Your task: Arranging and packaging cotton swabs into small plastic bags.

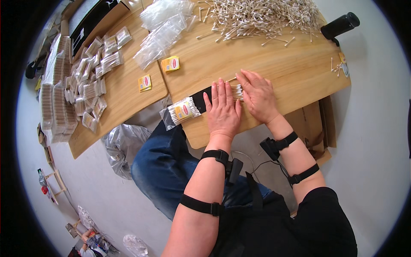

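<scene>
My left hand [223, 112] lies flat with its fingers stretched out over a black strip [199, 100] and the near part of a row of cotton swabs [236, 92]. My right hand [260, 97] rests against the right end of that row, fingers extended and slightly bent. One loose swab [232, 79] lies by its fingertips. Left of the strip, at the table's near edge, is a clear bag of cotton swabs [173, 115] with a yellow, white and red card [183, 110] on top. What lies beneath my left palm is hidden.
A large pile of loose swabs [265, 17] covers the far table. Clear empty bags [160, 40] and two small stacks of yellow cards [171, 64] lie left of it. Filled swab packs [90, 92] heap at far left. A black cylinder [340, 26] stands at the right edge.
</scene>
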The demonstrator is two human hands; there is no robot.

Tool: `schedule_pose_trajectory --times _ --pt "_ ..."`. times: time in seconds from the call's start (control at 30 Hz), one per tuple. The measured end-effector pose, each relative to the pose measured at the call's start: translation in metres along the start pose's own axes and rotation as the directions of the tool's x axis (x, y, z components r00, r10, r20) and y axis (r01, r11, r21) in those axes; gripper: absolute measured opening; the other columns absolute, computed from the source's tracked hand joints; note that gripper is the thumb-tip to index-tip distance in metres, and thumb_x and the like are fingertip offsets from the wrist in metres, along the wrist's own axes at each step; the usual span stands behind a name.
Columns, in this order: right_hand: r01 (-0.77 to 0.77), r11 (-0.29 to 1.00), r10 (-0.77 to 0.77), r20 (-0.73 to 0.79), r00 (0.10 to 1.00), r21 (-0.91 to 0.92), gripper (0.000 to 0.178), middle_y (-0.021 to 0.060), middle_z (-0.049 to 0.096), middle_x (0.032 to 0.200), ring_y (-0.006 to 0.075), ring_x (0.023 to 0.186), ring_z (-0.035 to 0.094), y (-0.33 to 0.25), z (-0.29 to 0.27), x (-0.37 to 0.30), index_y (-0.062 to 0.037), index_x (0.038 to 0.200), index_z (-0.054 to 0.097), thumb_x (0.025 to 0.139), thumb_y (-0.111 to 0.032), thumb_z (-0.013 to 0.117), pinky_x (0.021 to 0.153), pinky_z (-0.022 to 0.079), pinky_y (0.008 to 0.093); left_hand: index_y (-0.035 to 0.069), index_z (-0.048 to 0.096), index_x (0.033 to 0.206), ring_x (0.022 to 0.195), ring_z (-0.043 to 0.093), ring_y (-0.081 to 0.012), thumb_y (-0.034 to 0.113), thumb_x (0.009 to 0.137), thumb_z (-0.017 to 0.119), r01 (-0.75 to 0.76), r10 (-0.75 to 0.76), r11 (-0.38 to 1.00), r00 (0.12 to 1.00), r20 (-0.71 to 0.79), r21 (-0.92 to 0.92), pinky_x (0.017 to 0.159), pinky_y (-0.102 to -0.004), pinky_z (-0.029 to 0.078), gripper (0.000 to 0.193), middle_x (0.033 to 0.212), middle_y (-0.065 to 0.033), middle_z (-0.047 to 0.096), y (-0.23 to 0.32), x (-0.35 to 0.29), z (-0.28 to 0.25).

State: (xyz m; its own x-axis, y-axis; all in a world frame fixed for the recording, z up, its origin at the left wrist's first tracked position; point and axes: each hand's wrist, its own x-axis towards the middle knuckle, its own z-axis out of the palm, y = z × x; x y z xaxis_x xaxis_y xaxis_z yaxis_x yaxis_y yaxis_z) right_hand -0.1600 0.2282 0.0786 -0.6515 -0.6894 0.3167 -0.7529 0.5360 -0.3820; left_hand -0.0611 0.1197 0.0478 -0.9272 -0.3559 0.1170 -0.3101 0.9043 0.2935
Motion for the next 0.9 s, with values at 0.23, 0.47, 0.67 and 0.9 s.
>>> schedule_pose_trajectory --times 0.23,0.47,0.67,0.9 --pt "-0.005 1.000 0.005 0.003 1.000 -0.005 0.042 0.0083 0.056 0.133 0.0245 0.125 0.049 -0.001 0.002 -0.003 -0.0104 0.128 0.060 0.086 -0.013 0.055 0.098 0.037 0.0404 0.006 0.030 0.150 0.147 0.019 -0.0285 0.040 0.096 0.044 0.002 -0.002 1.000 1.000 0.012 0.016 0.119 -0.0521 0.012 0.065 0.160 -0.0106 0.022 0.000 -0.003 0.000" --pt "-0.013 1.000 0.013 -0.003 1.000 0.014 0.034 0.0077 0.056 0.131 0.0247 0.125 0.050 0.001 0.003 -0.004 -0.0101 0.119 0.062 0.086 -0.012 0.055 0.097 0.038 0.0402 0.005 0.032 0.149 0.147 0.021 -0.0293 0.039 0.095 0.049 -0.005 0.005 1.000 1.000 -0.020 0.000 0.118 -0.0516 0.013 0.066 0.158 -0.0116 0.026 0.000 -0.002 0.002" --pt "-0.008 0.998 0.007 0.017 1.000 0.065 0.040 0.0102 0.055 0.132 0.0279 0.127 0.048 0.007 -0.002 -0.004 -0.0083 0.124 0.057 0.084 -0.012 0.057 0.101 0.037 0.0435 0.005 0.032 0.149 0.147 0.021 -0.0297 0.037 0.095 0.048 -0.003 0.003 1.000 1.000 -0.002 -0.008 0.118 -0.0518 0.013 0.065 0.158 -0.0118 0.026 0.002 0.001 -0.001" --pt "0.050 0.991 -0.028 0.174 0.984 -0.127 0.064 0.0198 0.040 0.148 0.0342 0.140 0.034 -0.017 -0.003 -0.030 0.0031 0.143 0.037 0.087 -0.019 0.058 0.116 0.022 0.0532 0.004 0.031 0.149 0.146 0.023 -0.0306 0.030 0.092 0.051 -0.010 0.009 0.999 0.999 -0.039 -0.041 0.117 -0.0530 0.015 0.066 0.157 -0.0132 0.027 -0.002 -0.003 -0.001"
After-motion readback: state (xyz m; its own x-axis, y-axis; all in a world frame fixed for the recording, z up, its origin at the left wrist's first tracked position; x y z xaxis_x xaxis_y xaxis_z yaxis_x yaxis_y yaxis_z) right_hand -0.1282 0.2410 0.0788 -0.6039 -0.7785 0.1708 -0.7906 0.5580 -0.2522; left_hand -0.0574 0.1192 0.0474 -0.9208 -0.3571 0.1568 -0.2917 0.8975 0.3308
